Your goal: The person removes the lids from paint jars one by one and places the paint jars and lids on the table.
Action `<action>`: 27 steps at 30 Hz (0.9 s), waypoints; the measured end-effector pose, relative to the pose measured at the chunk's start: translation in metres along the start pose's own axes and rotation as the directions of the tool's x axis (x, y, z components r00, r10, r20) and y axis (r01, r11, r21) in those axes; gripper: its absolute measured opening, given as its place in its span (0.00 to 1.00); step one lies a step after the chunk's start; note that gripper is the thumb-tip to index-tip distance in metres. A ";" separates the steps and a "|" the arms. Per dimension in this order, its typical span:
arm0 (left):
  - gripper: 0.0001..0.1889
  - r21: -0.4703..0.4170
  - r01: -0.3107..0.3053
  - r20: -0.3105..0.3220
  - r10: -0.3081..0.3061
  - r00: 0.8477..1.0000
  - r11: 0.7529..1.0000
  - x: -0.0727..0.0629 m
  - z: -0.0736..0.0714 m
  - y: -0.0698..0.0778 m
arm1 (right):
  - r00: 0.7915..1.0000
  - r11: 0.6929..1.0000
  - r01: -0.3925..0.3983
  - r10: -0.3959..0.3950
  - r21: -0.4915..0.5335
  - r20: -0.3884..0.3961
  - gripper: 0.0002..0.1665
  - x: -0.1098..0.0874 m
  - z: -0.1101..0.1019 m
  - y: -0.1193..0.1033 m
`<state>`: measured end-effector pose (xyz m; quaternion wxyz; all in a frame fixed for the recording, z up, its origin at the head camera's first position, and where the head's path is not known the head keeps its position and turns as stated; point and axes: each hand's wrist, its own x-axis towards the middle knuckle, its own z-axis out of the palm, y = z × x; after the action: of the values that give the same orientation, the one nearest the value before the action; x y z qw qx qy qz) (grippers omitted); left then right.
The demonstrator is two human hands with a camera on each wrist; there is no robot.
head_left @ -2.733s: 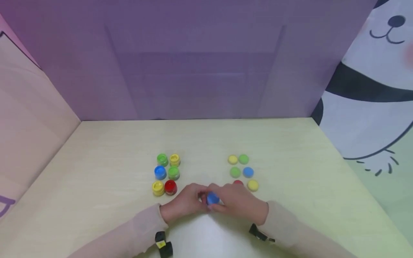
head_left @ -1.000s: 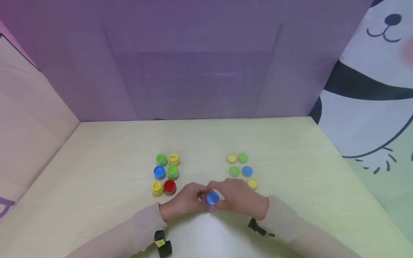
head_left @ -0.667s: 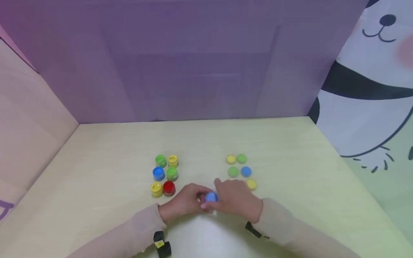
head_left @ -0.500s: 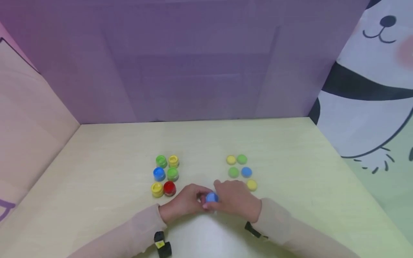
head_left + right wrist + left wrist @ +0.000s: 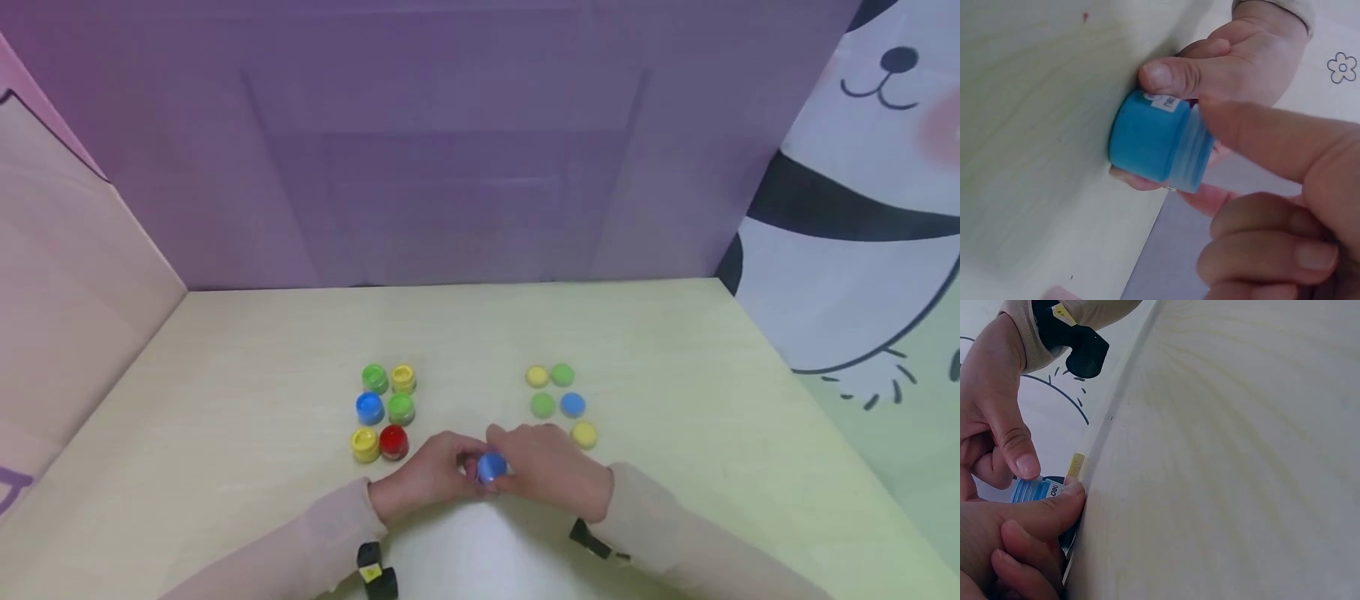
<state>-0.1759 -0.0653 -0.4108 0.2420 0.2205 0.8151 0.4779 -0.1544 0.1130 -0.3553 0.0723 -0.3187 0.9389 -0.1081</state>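
Note:
A small blue paint jar (image 5: 491, 467) is held between both hands, just above the near part of the table. My left hand (image 5: 431, 473) grips the jar's body (image 5: 1144, 137), thumb near its white label. My right hand (image 5: 553, 468) pinches the paler, ribbed lid end (image 5: 1190, 150) between thumb and fingers. In the left wrist view, fingers partly cover the blue jar (image 5: 1027, 489). Left of the hands stand several small paint jars, among them a red jar (image 5: 393, 442), a yellow jar (image 5: 365, 444) and a blue jar (image 5: 370, 407).
Several loose round lids lie flat on the right, including a yellow lid (image 5: 584, 434), a blue lid (image 5: 573, 405) and a green lid (image 5: 542, 405). The pale table (image 5: 262, 367) ends at a purple panel (image 5: 450, 208) behind. A panda-print sheet (image 5: 862, 292) hangs at the right.
The right hand's fingers shift round the top of the blue jar, moving off and back again. The left hand stays put. A red lid visible earlier is now hidden behind the right hand.

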 end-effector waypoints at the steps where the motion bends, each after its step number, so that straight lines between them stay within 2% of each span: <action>1: 0.16 -0.004 0.005 0.003 -0.005 1.000 1.000 0.000 0.000 0.000 | 1.000 1.000 0.018 -0.018 0.014 -0.006 0.17 -0.001 0.000 0.001; 6: 0.18 -0.020 0.008 0.012 -0.008 1.000 1.000 -0.001 0.001 0.000 | 0.995 0.992 0.095 -0.094 0.083 -0.010 0.12 -0.004 0.000 0.007; 12: 0.16 -0.008 -0.011 0.008 0.011 1.000 1.000 -0.003 0.000 0.002 | 0.982 0.975 0.188 -0.189 0.120 0.000 0.16 -0.006 -0.002 0.012; 15: 0.15 0.022 -0.031 0.001 0.031 1.000 0.999 -0.002 0.000 0.002 | 0.990 0.984 0.143 -0.142 0.104 -0.016 0.16 -0.006 -0.002 0.010; 18: 0.14 0.044 -0.052 -0.012 0.053 0.999 0.998 -0.002 0.000 0.002 | 0.998 0.995 0.049 -0.046 0.086 -0.035 0.22 -0.006 0.000 0.007; 21: 0.16 0.051 -0.054 -0.024 0.056 0.998 0.997 -0.001 0.001 0.001 | 0.999 0.999 -0.027 0.029 0.042 -0.045 0.28 -0.005 0.002 0.003; 27: 0.18 0.022 -0.032 -0.025 0.033 0.999 0.999 -0.002 0.000 0.001 | 0.997 0.996 -0.064 0.061 -0.058 -0.054 0.32 -0.003 0.008 0.000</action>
<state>-0.1742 -0.0659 -0.4095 0.2214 0.2302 0.8195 0.4759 -0.1504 0.1134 -0.3631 0.0416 -0.2882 0.9528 -0.0862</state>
